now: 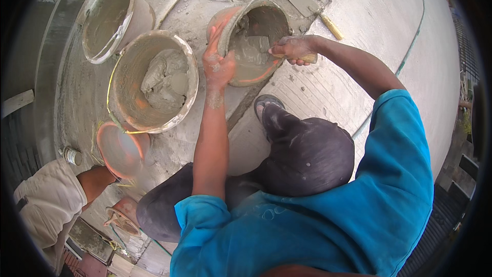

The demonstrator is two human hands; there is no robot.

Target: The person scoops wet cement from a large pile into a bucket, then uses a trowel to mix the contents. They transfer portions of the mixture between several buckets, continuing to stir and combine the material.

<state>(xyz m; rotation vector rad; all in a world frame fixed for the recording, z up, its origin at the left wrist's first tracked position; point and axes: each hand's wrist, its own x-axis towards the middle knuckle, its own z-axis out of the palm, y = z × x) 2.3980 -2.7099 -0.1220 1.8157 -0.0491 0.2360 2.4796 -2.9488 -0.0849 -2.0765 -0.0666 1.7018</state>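
My left hand (218, 65) grips the rim of an orange bucket (222, 16) crusted with grey mortar, which is tilted with its mouth towards me. In my right hand (294, 48) is the wooden handle (309, 59) of a trowel. Its mortar-coated blade (259, 43) is inside the bucket, against wet grey mortar (246, 54). Left of my left hand stands a larger bucket (125, 100) with a yellow handle, holding a heap of thick mortar (163, 73).
Another mortar-stained bucket (140, 13) stands at upper left. A small orange bucket (147, 144) is near a person's leg (96, 184). A wooden handle (332, 27) lies beside a flat grey blade (301, 2). A green hose (412, 42) crosses the concrete floor (369, 15).
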